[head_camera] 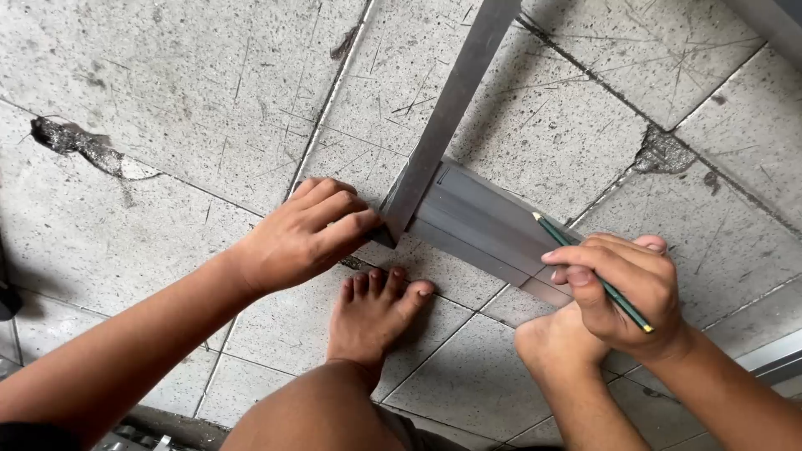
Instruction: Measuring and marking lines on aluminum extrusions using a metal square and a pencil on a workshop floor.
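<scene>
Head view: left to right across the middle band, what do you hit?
Broken patch in the floor tile → left hand → metal square blade → grey aluminium profile → green pencil in the right hand.

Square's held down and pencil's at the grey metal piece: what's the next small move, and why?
Probably draw the green pencil along the steel square's blade. The left hand pins the square on the flat grey metal section, and the right hand holds the tip near its surface.
</scene>
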